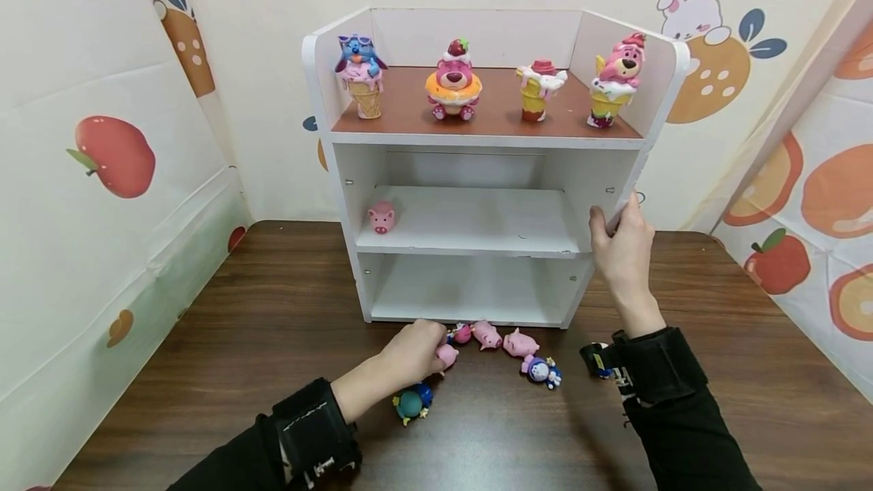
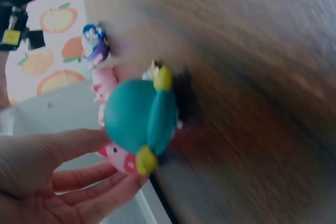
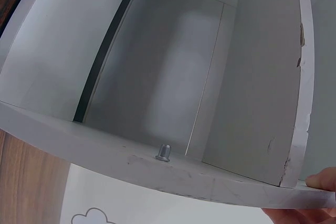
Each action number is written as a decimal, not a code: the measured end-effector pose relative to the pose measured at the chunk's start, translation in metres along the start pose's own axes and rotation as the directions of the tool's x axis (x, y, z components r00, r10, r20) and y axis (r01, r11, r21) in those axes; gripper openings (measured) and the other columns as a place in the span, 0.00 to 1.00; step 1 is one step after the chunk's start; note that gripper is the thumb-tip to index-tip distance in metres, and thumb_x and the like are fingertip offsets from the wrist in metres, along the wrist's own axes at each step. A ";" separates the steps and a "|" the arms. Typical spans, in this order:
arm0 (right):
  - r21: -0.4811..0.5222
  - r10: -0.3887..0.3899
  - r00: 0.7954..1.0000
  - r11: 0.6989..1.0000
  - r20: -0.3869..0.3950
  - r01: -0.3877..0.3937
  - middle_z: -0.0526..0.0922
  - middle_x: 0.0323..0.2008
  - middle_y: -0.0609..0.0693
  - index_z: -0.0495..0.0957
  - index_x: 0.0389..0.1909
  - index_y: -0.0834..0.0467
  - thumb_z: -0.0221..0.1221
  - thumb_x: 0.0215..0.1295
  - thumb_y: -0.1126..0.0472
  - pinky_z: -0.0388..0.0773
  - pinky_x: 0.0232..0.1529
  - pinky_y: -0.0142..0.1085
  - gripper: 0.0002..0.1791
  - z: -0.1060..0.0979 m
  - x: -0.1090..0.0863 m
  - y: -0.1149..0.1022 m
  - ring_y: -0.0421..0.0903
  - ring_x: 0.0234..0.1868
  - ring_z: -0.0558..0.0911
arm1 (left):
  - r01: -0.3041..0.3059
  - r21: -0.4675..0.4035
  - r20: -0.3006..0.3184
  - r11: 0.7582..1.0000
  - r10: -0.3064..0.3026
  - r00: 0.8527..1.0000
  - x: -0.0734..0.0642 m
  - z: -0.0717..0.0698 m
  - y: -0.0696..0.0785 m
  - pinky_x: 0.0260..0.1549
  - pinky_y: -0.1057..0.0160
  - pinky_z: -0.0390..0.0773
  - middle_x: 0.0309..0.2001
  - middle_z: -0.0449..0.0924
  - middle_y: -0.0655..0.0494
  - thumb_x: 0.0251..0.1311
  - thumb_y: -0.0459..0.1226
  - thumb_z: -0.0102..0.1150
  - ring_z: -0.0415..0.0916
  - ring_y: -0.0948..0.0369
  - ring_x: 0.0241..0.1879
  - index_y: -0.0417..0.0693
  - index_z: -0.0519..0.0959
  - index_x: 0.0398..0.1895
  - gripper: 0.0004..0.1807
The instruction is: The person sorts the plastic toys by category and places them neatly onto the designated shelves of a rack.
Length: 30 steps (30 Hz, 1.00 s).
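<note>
My left hand (image 1: 412, 351) is low over the table, pinching a pink pig figurine (image 1: 446, 355) between thumb and fingers. In the left wrist view a round teal figurine (image 2: 134, 114) with yellow ends partly covers that pig (image 2: 121, 158). Two more pink pigs (image 1: 486, 334) (image 1: 520, 343) lie at the foot of a white shelf unit (image 1: 470, 141), with a blue-and-white figurine (image 1: 541, 371) beside them. My right hand (image 1: 626, 252) grips the front edge of the unit's right side panel, thumb on the inner side. Part of it shows at the right wrist view's corner.
One pink pig (image 1: 382, 217) stands at the left of the middle shelf. Along the brown top shelf are a blue ice-cream figurine (image 1: 363, 78), a pink bear (image 1: 453, 82), an ice-cream cone (image 1: 539, 89) and another bear cone (image 1: 616, 82). A dark blue figurine (image 1: 600, 361) lies by my right cuff.
</note>
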State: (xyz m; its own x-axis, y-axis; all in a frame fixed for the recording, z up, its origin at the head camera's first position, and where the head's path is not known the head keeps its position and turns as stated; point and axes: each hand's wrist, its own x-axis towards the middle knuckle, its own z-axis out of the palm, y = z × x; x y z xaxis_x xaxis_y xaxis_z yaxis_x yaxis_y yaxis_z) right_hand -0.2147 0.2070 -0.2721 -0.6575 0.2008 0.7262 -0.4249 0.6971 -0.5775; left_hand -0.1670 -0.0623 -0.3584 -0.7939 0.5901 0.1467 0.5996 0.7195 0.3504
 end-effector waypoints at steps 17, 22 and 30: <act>0.007 0.000 1.000 1.000 -0.004 0.000 0.73 0.46 0.69 0.64 0.51 0.72 0.51 0.59 0.71 0.71 0.38 0.57 0.19 0.000 0.000 -0.002 0.65 0.44 0.74 | 0.263 -0.330 0.163 0.907 -0.219 0.962 -0.005 -0.014 -0.029 0.16 0.71 0.69 0.15 0.75 0.55 0.46 0.31 0.63 0.71 0.65 0.15 0.34 0.77 0.23 0.07; 0.006 0.000 1.000 1.000 -0.001 0.000 0.73 0.46 0.69 0.64 0.52 0.72 0.51 0.59 0.70 0.71 0.37 0.57 0.19 0.000 -0.001 -0.001 0.65 0.44 0.74 | 0.200 -0.279 0.120 0.939 -0.173 0.978 -0.004 -0.013 -0.030 0.20 0.70 0.70 0.19 0.75 0.54 0.45 0.32 0.64 0.72 0.62 0.20 0.35 0.77 0.25 0.08; -0.001 -0.001 1.000 1.000 -0.005 0.001 0.73 0.45 0.70 0.64 0.51 0.72 0.50 0.59 0.70 0.71 0.37 0.57 0.19 0.000 0.000 0.000 0.65 0.43 0.74 | -0.071 -0.125 0.027 0.990 0.075 0.997 -0.001 -0.010 -0.025 0.33 0.64 0.73 0.33 0.77 0.49 0.38 0.34 0.69 0.72 0.56 0.34 0.35 0.79 0.35 0.18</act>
State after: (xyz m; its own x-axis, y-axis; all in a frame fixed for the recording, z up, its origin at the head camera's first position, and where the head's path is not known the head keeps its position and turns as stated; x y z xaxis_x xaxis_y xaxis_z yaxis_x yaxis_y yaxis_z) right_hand -0.2145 0.2068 -0.2725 -0.6536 0.2036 0.7289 -0.4253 0.6979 -0.5763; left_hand -0.1820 -0.0846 -0.3576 -0.7439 0.6519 0.1475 0.6370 0.6246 0.4519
